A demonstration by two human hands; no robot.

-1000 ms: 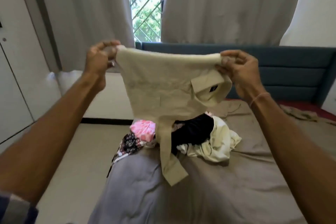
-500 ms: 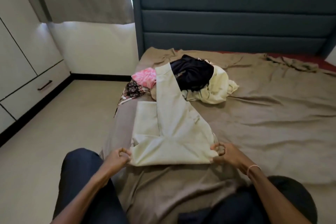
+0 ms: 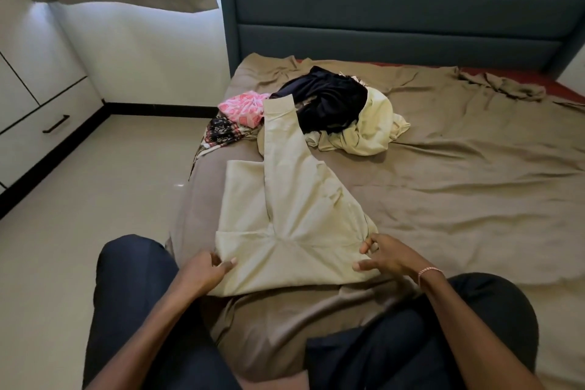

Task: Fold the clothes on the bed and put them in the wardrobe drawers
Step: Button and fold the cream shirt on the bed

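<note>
A cream long-sleeved shirt [image 3: 294,215] lies flat on the brown bed sheet [image 3: 459,187] in front of my knees, one sleeve stretched up toward the clothes pile. My left hand [image 3: 202,272] pinches the shirt's near left corner, thumb on top. My right hand [image 3: 389,260] holds its right edge between curled fingers and thumb. Farther up the bed sits a heap: a black garment [image 3: 329,101], a pink one [image 3: 242,106], a patterned cloth [image 3: 221,133] and a pale yellow piece [image 3: 376,127].
The white wardrobe stands at the left, with a shut drawer [image 3: 41,139] that has a dark handle. Tiled floor [image 3: 95,199] lies between it and the bed. A dark upholstered headboard [image 3: 395,9] closes off the far end. My legs rest on the bed's near edge.
The shirt, held up in the air a second ago, now lies spread on the bed. Both hands came down with it and stay at its near corners, their fingers looser than half a second ago.
</note>
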